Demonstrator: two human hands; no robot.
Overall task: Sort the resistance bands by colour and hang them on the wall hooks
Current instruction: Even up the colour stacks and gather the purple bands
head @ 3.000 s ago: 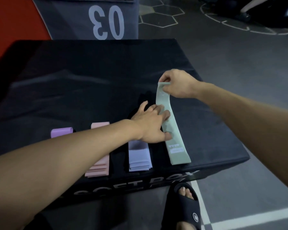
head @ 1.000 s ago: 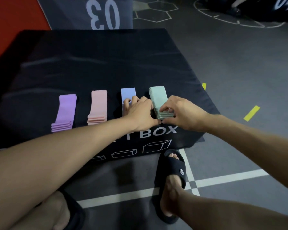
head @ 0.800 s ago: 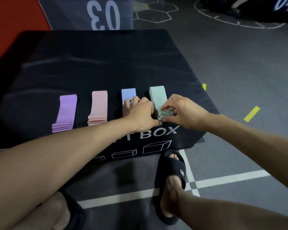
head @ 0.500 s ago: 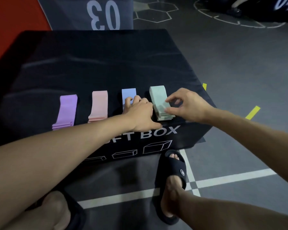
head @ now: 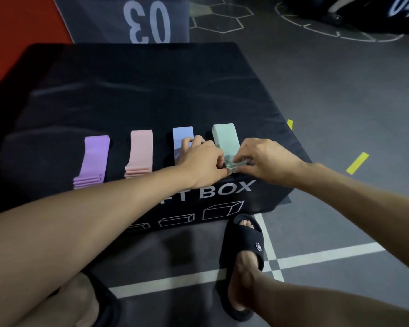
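A dark grey gym floor point(head: 340, 95) with white lines and yellow tape marks fills the background, and a black soft plyo box point(head: 139, 90) occupies the centre of the frame. Near the box's front edge, right of centre, the stack of mint-green resistance bands point(head: 224, 140) is laid flat, and its near end is pinched from both sides: by the curled fingers and thumb of the right hand point(head: 262, 159) and by the thumb and fingertips of the left hand point(head: 201, 161). Half a second ago the right hand was lifted, with its fingers spread above the stack; it has since been brought back down and closed on the near end, so the edges are judged to be in the course of being squared or gathered.

Just left of the green stack, the blue bands point(head: 182, 140) are partly covered by the left hand. Further left the pink bands point(head: 141, 152) are seen, and the purple bands point(head: 95, 156) in the left part of the frame, all unmoved in their own separate piles. The sorting by colour therefore appears essentially finished, while no wall hooks are in view and the hanging is not yet begun. At the lower centre a foot in a black slide sandal point(head: 243, 241) is set against the box.
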